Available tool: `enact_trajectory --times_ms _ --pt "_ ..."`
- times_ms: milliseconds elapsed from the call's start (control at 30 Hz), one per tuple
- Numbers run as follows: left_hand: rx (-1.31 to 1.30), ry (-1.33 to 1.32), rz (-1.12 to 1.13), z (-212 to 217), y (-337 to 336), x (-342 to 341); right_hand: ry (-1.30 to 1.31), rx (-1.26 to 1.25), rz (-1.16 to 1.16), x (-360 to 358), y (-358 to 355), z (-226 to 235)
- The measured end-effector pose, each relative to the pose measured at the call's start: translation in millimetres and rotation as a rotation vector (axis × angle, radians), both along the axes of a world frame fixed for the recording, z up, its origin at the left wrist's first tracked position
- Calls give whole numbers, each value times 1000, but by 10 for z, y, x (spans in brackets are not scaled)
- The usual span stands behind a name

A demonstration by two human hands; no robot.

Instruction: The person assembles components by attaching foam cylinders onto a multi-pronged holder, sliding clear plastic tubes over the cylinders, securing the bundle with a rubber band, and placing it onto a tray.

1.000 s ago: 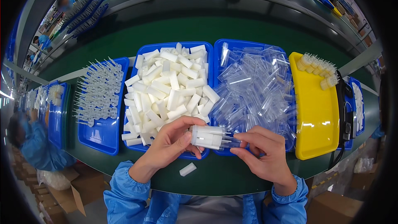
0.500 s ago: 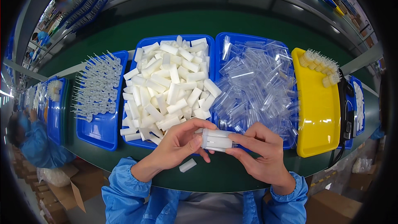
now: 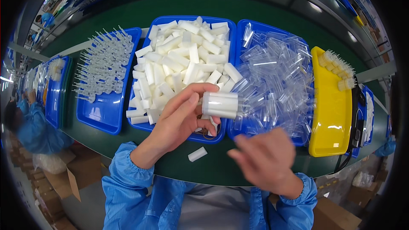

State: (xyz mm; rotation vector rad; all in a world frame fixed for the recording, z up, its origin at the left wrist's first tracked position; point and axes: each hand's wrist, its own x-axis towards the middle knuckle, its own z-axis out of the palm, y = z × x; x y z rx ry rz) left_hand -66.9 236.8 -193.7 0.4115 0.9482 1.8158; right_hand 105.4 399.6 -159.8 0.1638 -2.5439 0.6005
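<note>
My left hand [image 3: 181,115] grips a short clear plastic tube [image 3: 205,104] with white foam blocks [image 3: 223,104] in it, tilted on its side above the trays. My right hand [image 3: 270,157], smeared by motion, is apart from the tube, lower and to the right; its fingers are too blurred to read. One loose white foam block [image 3: 197,154] lies on the green table near my left wrist. Behind my left hand, a blue tray [image 3: 232,38] is heaped with white foam blocks. Right of it, another blue tray [image 3: 243,27] holds clear plastic tubes.
At left, a blue tray [image 3: 100,117] carries rows of grey-white thin-stemmed parts [image 3: 104,66]. A yellow tray [image 3: 332,123] at right has several cream pieces with pins [image 3: 338,66] at its far end. Beside it runs a black cable [image 3: 347,159]. A co-worker [image 3: 36,123] sits at far left.
My right hand has let go of the tube and moved down and right. My left hand has raised the tube slightly. The whole view has shifted a little.
</note>
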Motion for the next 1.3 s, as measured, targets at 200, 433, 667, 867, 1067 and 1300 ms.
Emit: enact_trajectory --times_ms 200,433,667,867,1067,1300 --pt "-28 141 98 -20 -3 46 -180 390 294 -111 -544 -355" --pt "46 255 368 49 -84 15 -236 413 384 -141 -539 -372" --pt "28 440 466 34 -53 21 108 290 161 -440 -419 -354" --pt "-35 464 340 49 -39 70 -120 318 -37 -141 -219 -201" --pt "-82 509 250 1 -33 101 -297 345 -450 135 101 -132" --pt "-84 521 246 -2 -12 109 -386 337 -448 130 86 -198"
